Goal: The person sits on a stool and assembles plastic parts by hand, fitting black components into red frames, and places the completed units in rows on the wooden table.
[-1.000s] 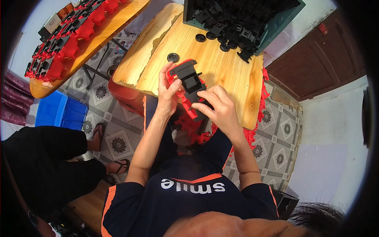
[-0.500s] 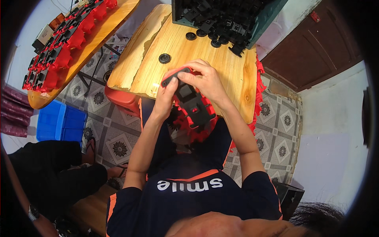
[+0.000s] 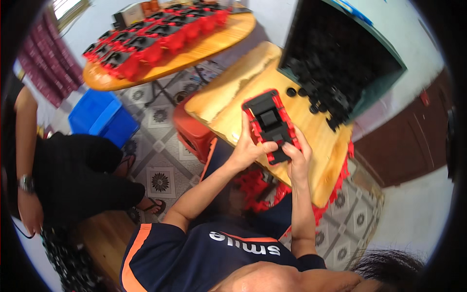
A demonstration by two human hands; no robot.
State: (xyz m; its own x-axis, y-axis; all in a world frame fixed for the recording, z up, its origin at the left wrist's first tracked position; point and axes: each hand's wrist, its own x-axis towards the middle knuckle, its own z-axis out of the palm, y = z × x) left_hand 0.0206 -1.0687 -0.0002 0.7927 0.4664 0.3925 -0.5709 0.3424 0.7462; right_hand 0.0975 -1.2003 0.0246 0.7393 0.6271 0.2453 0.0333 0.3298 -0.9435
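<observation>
Both my hands hold a red-and-black plastic toy vehicle body [image 3: 269, 118] over the near part of the wooden table. Its black face, with a square recess, is toward me, and red parts line its sides. My left hand [image 3: 247, 152] grips the left side and lower end, thumb on the black face. My right hand [image 3: 298, 155] wraps the lower right side, its thumb also pressed on the black face. Beyond it, small black wheels [image 3: 291, 92] lie on the table [image 3: 233, 90] beside a pile of black plastic parts [image 3: 316, 80].
The black parts spill from a dark green crate [image 3: 384, 80]. At far left, rows of similar red-and-black bodies [image 3: 160, 34] stand on an oval table [image 3: 99, 78]. A red stool [image 3: 188, 127] and blue bin [image 3: 99, 114] are below. A person [image 3: 63, 175] is at left; red parts [image 3: 253, 187] lie under my table.
My hands have shifted from the upper end of the vehicle body to its lower end, and it is now raised above the table. The view has swung left; the lone wheel no longer shows.
</observation>
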